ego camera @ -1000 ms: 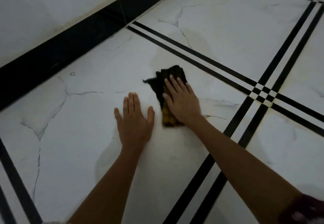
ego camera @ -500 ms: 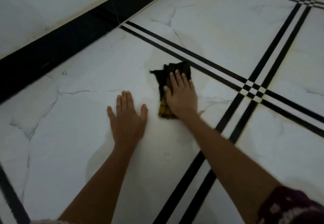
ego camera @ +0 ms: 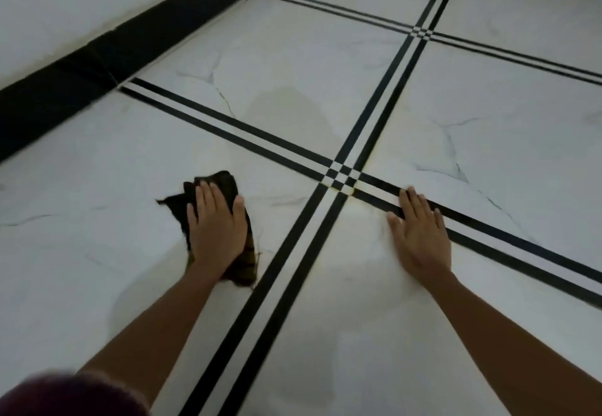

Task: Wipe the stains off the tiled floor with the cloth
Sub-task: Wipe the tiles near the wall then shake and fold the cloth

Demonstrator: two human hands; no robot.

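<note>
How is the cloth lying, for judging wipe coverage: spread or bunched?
Bunched: the dark cloth is crumpled into a narrow wad under the left hand, folds showing past its fingers.

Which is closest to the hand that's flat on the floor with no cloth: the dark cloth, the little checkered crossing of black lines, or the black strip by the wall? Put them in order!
From the right hand:
1. Checkered crossing, just up and left of it.
2. Dark cloth, farther left, under the left hand.
3. Black wall strip, far off at upper left.
</note>
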